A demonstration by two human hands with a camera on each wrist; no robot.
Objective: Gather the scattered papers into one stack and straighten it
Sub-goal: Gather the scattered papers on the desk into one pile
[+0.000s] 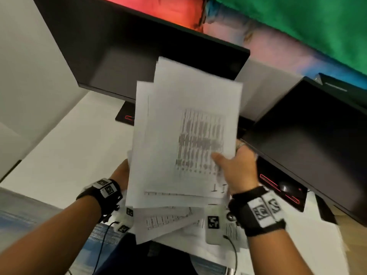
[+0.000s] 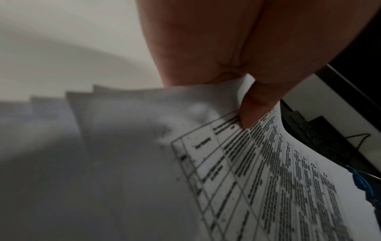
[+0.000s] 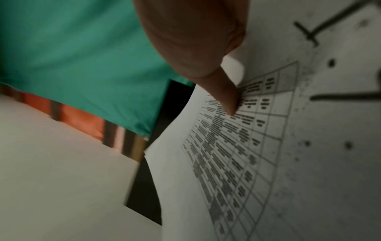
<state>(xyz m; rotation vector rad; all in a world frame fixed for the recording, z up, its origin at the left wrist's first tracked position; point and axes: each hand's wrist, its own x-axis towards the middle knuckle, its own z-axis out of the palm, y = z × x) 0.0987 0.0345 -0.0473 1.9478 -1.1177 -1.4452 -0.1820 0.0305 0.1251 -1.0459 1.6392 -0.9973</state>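
Observation:
A loose sheaf of white papers point(image 1: 184, 135), its top sheet printed with a table, is held up off the white desk point(image 1: 69, 155), with the edges fanned and uneven. My left hand point(image 1: 121, 172) grips its lower left edge, most of the fingers hidden behind the sheets. My right hand point(image 1: 228, 162) pinches the lower right edge, thumb on the printed face. In the left wrist view my thumb point(image 2: 251, 112) presses on the printed sheet point(image 2: 257, 171). The right wrist view shows my thumb point(image 3: 225, 96) on the table print of the top sheet point(image 3: 257, 154). More papers point(image 1: 168, 223) lie skewed on the desk under the sheaf.
Two black monitors stand behind, one at the centre point(image 1: 139, 46) and one at the right point(image 1: 309, 139), each on a base with red trim. A dark mouse point(image 1: 284, 188) sits beside the right base. Cables hang from my wrist cameras over the desk's front edge.

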